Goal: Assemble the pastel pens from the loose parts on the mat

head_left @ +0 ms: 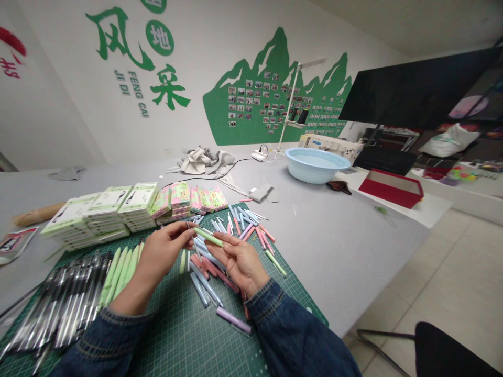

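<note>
Both my hands meet above a green cutting mat [184, 335]. My left hand [163, 251] pinches one end of a light green pen barrel [208, 236]. My right hand [239, 262], palm up with curled fingers, supports the barrel's other end. Under and beyond the hands lies a loose heap of pink, blue and green pen parts [239, 230]. A purple pen [233, 320] rests near my right sleeve. A row of green pens [120, 269] lies left of my left wrist, beside wrapped black pens [66, 306].
Stacks of green and pink flat boxes [118, 207] stand at the mat's far edge. Further back on the grey table [346, 241] are a light blue basin [314, 165], crumpled cloth [202, 159], a power strip and a red box [391, 188]. A black chair [451, 348] stands at the lower right.
</note>
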{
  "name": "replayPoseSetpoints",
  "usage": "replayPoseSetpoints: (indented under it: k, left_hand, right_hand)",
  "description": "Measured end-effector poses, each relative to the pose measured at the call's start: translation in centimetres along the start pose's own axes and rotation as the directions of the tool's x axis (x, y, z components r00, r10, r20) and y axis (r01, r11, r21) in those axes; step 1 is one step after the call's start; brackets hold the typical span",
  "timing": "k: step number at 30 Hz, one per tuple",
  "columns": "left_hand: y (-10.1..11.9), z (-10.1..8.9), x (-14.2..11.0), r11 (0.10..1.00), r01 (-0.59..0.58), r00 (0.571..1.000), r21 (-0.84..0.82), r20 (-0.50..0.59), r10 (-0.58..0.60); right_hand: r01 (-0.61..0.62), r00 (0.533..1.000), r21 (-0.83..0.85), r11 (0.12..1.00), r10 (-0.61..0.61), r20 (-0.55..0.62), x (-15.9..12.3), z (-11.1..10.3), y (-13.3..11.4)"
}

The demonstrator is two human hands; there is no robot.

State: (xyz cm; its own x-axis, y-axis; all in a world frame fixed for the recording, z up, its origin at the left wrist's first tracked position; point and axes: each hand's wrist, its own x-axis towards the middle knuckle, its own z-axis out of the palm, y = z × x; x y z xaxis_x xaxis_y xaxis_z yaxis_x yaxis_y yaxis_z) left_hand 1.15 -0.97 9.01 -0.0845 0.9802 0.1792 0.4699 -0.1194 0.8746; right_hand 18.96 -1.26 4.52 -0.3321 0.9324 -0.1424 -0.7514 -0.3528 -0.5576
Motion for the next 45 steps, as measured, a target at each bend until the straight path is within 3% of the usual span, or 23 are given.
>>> replayPoseSetpoints:
  k: [2, 4, 6, 8, 14, 23, 28, 34, 40, 45]
  left_hand:
    - [1.5, -0.2, -0.3, 0.959, -0.145, 0.989, 0.245, 0.013, 0.146]
    - [3.3, -0.4, -0.3, 0.861, -0.295, 0.953, 0.414, 0.063, 0.297]
    - [5.0, -0.5, -0.1, 0.769, -0.402, 0.911, 0.498, 0.133, 0.39]
    - [6.4, -0.7, 0.4, 0.712, -0.444, 0.892, 0.544, 0.193, 0.409]
    - [8.7, -1.0, 1.1, 0.674, -0.418, 0.905, 0.609, 0.21, 0.371]
    - [9.4, -1.0, 1.4, 0.741, -0.368, 0.926, 0.561, 0.153, 0.344]
    - [9.9, -0.8, 1.6, 0.702, -0.402, 0.903, 0.588, 0.128, 0.41]
    - [10.5, -0.8, 2.0, 0.691, -0.391, 0.911, 0.608, 0.146, 0.387]
    - [10.5, -0.9, 2.1, 0.694, -0.381, 0.916, 0.611, 0.147, 0.372]
    - [9.6, -1.2, 2.2, 0.765, -0.327, 0.942, 0.556, 0.122, 0.314]
  right_hand:
    - [-0.009, 1.0, 0.003, 1.0, 0.009, 0.029, 0.0, -0.1, 0.2]
    - [-0.006, 0.999, 0.025, 1.0, 0.004, 0.053, 0.1, -0.2, 0.3]
    - [-0.004, 0.998, 0.058, 0.998, 0.0, 0.07, 0.1, -0.1, 0.3]
    - [0.001, 0.997, 0.089, 0.996, -0.007, 0.075, 0.1, 0.0, 0.1]
    - [0.032, 0.998, 0.165, 0.986, -0.04, 0.049, 0.0, 0.0, -0.3]
    - [0.037, 0.996, 0.23, 0.972, -0.053, 0.065, -0.6, 0.6, -1.1]
    - [0.031, 0.996, 0.233, 0.972, -0.051, 0.08, -0.8, 0.7, -1.4]
    - [0.035, 0.996, 0.254, 0.966, -0.055, 0.073, -0.8, 0.7, -1.4]
    - [0.035, 0.993, 0.236, 0.971, -0.06, 0.099, -0.7, 0.6, -1.5]
    - [0.047, 0.99, 0.216, 0.975, -0.074, 0.122, -0.9, 0.7, -1.5]
